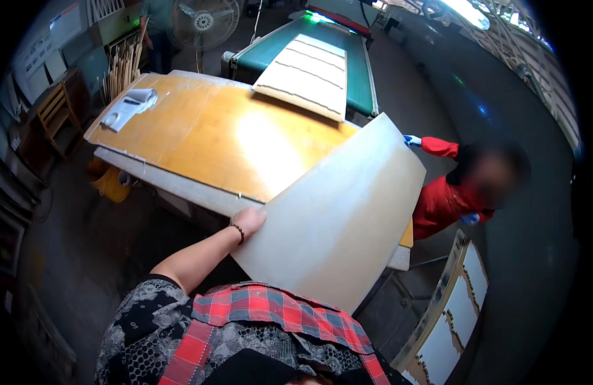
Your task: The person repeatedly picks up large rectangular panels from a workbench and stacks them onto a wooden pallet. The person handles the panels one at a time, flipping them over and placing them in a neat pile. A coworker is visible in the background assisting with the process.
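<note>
Fingers of the left hand (248,221) curled over the near-left edge of the panel (338,218), grasping it. At the far end, a co-worker's gloved hand (411,140) gripped the opposite corner, so 2 people shared the load. Tilted, the panel hung over the table (181,128), its long axis running from the near body toward the far right. No right hand showed in view.

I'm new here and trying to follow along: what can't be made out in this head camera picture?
- Right hand: hidden behind the large white panel in the head view; only the left hand shows, gripping its edge.
- Co-worker in red: lower body hidden behind the panel and table.
- Person by the fan: cut off by the top edge.
- White items on the table: too small to identify.
</note>
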Available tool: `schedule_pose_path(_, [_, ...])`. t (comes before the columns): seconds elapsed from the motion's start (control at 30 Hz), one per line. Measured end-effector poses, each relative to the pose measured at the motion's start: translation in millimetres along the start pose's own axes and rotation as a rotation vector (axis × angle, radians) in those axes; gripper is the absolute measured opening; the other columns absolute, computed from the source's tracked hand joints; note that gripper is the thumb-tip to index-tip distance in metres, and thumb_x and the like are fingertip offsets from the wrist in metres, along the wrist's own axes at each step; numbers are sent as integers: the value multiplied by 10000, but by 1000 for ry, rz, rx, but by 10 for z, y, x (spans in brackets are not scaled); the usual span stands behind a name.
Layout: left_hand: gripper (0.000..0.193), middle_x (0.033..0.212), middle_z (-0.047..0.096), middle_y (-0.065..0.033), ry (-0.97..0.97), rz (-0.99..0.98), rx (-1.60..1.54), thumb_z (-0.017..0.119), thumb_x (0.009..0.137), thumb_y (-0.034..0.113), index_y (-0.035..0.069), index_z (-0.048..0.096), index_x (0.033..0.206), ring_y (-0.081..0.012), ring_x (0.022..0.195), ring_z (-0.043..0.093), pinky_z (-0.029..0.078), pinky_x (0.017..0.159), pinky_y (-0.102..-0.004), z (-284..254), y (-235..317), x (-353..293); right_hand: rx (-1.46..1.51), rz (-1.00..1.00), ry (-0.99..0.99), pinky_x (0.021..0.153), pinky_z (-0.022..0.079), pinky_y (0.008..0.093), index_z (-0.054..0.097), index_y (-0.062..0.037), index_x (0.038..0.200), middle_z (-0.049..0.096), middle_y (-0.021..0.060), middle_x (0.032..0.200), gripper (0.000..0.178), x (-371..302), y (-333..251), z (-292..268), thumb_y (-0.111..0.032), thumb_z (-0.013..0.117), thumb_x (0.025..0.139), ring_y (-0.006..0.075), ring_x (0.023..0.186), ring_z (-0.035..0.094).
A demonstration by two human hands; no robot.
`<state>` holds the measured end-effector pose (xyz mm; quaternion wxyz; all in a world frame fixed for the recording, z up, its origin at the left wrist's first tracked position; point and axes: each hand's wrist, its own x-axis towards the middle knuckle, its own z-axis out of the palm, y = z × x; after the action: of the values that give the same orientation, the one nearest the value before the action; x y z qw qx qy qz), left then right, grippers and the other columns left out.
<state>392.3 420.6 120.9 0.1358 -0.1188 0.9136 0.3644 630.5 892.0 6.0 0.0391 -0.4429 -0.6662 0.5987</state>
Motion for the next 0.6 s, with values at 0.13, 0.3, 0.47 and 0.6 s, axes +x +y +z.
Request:
schedule_pose_path(0.13, [480,929,625,-207,28,39,22,480,805,448,15,594,978,-358,886,597,460,788,-430,-146,252,56,4,-40,28,690,452,320,568,28,1012,596,70,927,511,240,-362,431,-450,411,927,177,793,558])
schedule_pose_path(0.3, [476,905,623,-214,50,152,16,494,802,453,10,584,951,-359,876,596,459,775,-439,-404,505,180,-119,-298,62,710,449,319,565,32,1025,595,73,946,513,820,-1709,737,-448,409,929,179,816,557])
schedule_pose_path(0.47, [472,880,627,-221,-29,231,20,502,800,441,-1,582,945,-365,848,600,463,766,-439,-659,603,469,-303,-611,167,731,446,318,562,35,1039,595,76,965,517,972,-3833,510,-446,407,930,181,838,555])
schedule_pose_path(0.6, [444,876,626,-227,-65,280,31,499,798,404,-8,584,941,-367,829,602,465,757,-440,-871,540,793,-355,-746,223,747,444,318,560,38,1050,594,78,981,520,305,-4911,217,-444,406,932,182,856,554])
